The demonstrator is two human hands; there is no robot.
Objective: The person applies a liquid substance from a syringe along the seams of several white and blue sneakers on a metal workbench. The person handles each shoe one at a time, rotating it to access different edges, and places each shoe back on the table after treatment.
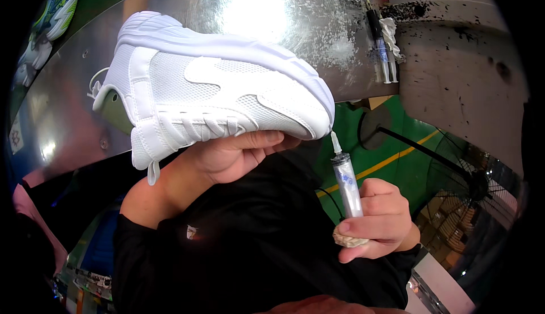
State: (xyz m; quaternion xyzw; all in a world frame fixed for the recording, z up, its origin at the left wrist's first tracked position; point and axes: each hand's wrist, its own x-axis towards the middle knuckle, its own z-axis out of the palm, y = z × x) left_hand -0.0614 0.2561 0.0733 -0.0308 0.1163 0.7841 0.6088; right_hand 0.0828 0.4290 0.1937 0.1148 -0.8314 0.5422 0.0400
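Observation:
My left hand (pixel 238 155) holds a white mesh sneaker (pixel 210 92) from below, turned upside down with its thick white sole facing up and its toe pointing right. My right hand (pixel 377 217) grips a clear plastic syringe (pixel 347 180) upright, together with a small wad of cloth at its base. The syringe's tip touches the toe of the sneaker where the sole meets the upper. A loose lace end hangs from the sneaker's left side.
A shiny metal workbench surface (pixel 74 104) runs behind the sneaker. Two more syringes and a rag (pixel 383 47) lie on it at upper right. A fan (pixel 477 183) stands on the green floor at right. Other coloured shoes (pixel 54 13) sit at upper left.

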